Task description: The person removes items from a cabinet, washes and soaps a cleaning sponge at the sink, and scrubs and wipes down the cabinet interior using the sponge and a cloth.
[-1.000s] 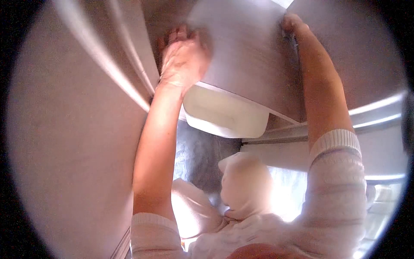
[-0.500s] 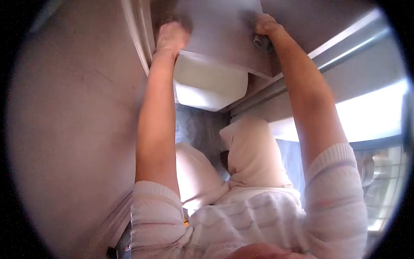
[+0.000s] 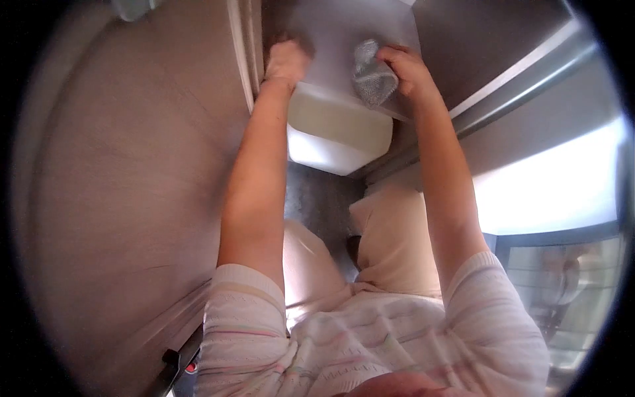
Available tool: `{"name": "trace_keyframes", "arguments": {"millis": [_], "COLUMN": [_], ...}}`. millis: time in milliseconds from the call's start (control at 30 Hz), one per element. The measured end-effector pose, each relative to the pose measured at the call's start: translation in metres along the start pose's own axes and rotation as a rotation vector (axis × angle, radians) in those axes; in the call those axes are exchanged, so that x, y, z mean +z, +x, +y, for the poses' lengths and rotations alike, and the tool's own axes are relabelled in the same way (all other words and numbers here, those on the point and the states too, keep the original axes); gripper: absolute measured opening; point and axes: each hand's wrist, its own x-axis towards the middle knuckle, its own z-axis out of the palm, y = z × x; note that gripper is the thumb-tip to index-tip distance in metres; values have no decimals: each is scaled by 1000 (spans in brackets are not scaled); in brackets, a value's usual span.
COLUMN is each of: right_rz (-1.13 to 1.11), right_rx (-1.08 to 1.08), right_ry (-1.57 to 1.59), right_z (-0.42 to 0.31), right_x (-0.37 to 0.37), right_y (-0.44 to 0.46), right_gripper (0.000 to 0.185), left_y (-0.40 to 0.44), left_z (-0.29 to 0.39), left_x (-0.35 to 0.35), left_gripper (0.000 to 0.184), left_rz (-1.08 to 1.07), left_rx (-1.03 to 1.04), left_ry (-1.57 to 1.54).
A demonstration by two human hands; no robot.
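A crumpled grey cloth (image 3: 375,79) hangs from my right hand (image 3: 405,67), pinched between thumb and fingers over a grey-brown panel (image 3: 331,46). My left hand (image 3: 288,63) is at the left side of the same panel, its fingers curled and blurred; whether it holds anything is hidden. Just below the panel's front edge, between my forearms, is a pale, rounded bin-like container (image 3: 340,129).
A large brown panel (image 3: 139,172) fills the left side. At the right are a metal-like rail (image 3: 516,86) and a bright window-like area (image 3: 549,178). Dark floor (image 3: 317,195) shows beyond my knees. A dark object with a red spot (image 3: 191,368) lies low at the left.
My right hand has come left and down from the panel's right edge, and the grey cloth now shows fully. My left hand has closed from spread fingers. The view has shifted.
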Motion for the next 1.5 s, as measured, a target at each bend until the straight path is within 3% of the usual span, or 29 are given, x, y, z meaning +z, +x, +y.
{"name": "trace_keyframes", "arguments": {"millis": [67, 133, 233, 333, 433, 533, 600, 667, 700, 833, 867, 933, 1000, 1033, 1067, 1100, 1133, 1267, 1333, 1400, 1500], "right_rz": [-49, -89, -124, 119, 395, 21, 95, -154, -274, -215, -191, -189, 122, -93, 36, 169, 164, -122, -111, -122, -46], "right_rx": [13, 6, 13, 2, -470, -313, -427, -321, -275, -499, -418, -117, -178, -268, -330, -391, -396, -604, -677, -386, -411], "right_ry": [307, 493, 507, 150, -1058, -1228, -1264, -1169, -1115, -1269, -1088, -1033, -1080, -1107, -1315, -1521, -1546, -1348, -1304, -1146, -1328], "right_z": [18, 34, 40, 39, 25, 17, 59, 47, 40, 52, 54, 59, 68, 107, 113, 112, 111, 64, 50, 67, 101], "right_x": [-5, -9, -5, 2, 1, 27, 58, 68, 75, 102, 91, 42, -59, -147, -145, -132, -107, 104, 146, 95, -68], "right_y": [22, 43, 66, 77, 76, 58, 57, 104, 118, 157, 166, 227, 259, 341, 349, 347, 350, 248, 228, 294, 420], "right_gripper": [11, 10, 12, 17, 31, 42, 51, 54, 56, 59, 62, 70, 56, 56, 55, 55, 54, 50, 49, 56, 55], "left_y": [-8, -2, -3, -4, -6, -9, -10, -11, -16, -22, -26, -32, -35, -37, -36, -32, -29, -31, -33, -31, -40], "left_z": [5, -5, -5, -6, -1, 7, -2, -11, 3, 0, 4, 9, 13, 19, 22, 20, 16, 14, 8, 1, -5], "left_x": [-6, 10, 23, 34, 22, 3, 9, 21, 0, 22, 20, 15, 11, 10, 11, 18, 22, 25, 14, 22, 23], "left_gripper": [28, 34, 44, 44, 43, 42, 39, 37, 35, 34, 34, 34, 34, 33, 33, 32, 35, 39, 40, 34, 31], "left_rz": [48, -8, 71, 254, 154, -31, 109, 275, 89, 227, 233, 259, 245, 246, 243, 302, 257, 162, 101, 215, 338], "left_rx": [-32, 45, -24, 75, 60, -56, 20, 114, -3, 43, 51, 51, 76, 74, 72, 87, 51, 11, -7, 78, 63], "left_ry": [-97, 4, 14, 69, 35, -64, -1, 85, 8, 11, 32, 71, 50, 59, 71, 95, 78, -13, -40, 31, 40]}}
